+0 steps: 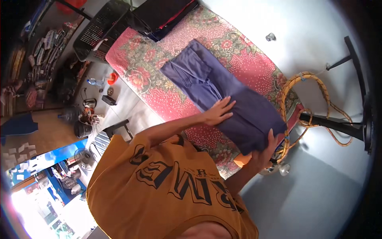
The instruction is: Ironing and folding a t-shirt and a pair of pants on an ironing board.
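Note:
A dark blue-purple garment (pixel 238 98), seemingly trousers, lies folded lengthwise across a padded board with a pink floral cover (pixel 167 98). Its upper-left end shows turned-back, creased layers. My left hand (pixel 219 112) rests palm down near the garment's middle, fingers spread on the cloth. At the lower-right end, my right hand (pixel 264 151) touches the garment's edge with the thumb up along it; some fingers are hidden, so whether it pinches the fabric is unclear. An orange object (pixel 241 160) shows partly beneath that end, beside my right wrist.
A looped yellow braided cord (pixel 288 89) hangs at the board's right end, near a black metal leg (pixel 331 124). Dark folded clothes (pixel 161 18) and a black plastic basket (pixel 101 30) stand at the far end. On the floor left are a clear bottle (pixel 95 81) and a fan (pixel 84 158).

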`<state>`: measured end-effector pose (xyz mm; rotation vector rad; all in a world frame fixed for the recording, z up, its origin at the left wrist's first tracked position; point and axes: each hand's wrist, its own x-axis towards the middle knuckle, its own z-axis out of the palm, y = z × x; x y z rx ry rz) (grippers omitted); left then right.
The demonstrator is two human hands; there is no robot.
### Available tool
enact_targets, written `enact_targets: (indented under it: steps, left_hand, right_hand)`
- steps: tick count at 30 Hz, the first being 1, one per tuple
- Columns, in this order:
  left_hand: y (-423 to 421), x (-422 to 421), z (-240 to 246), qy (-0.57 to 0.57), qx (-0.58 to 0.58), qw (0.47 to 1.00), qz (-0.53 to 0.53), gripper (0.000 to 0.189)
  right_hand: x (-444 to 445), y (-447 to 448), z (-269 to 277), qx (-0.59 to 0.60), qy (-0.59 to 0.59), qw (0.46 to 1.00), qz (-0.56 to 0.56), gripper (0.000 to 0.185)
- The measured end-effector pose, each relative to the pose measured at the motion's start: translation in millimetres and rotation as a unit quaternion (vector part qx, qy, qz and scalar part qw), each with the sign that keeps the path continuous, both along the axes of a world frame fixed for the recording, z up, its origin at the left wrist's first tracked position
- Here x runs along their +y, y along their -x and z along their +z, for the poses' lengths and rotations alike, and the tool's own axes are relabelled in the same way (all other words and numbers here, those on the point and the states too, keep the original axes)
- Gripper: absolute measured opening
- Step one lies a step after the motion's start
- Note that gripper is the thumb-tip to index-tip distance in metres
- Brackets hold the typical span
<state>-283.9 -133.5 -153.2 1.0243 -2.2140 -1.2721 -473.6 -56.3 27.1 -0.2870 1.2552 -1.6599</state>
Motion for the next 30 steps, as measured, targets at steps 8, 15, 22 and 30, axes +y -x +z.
enact_targets:
  steps: [8, 15, 22, 30]
  left_hand:
    - [-13.4, 64.3, -98.1, -0.336, 0.302, 0.867, 0.211, 0.048]
    - [-58.6, 98.2, -76.3, -0.571, 0.565, 0.514, 0.301, 0.064]
    - [-54.6, 102.6, -57.3, -0.469, 0.33, 0.684, 0.45, 0.049]
    - [-67.7, 98.5, -115.0, -0.404, 0.136, 0.788, 0.445, 0.054]
  right_hand:
    - [-96.1, -114.2, 19.8, 0.251, -0.043, 0.929, 0.269, 0.037]
    - [-202.9, -235.5, -155.9, 0.136, -0.08, 0.91, 0.384, 0.093]
    - [-174.0, -171.6, -202.6, 0.455, 0.118, 0.838, 0.279, 0.044]
    - [-148.3, -65.4, -233.6, 0.828, -0.077, 0.539, 0.138, 0.057]
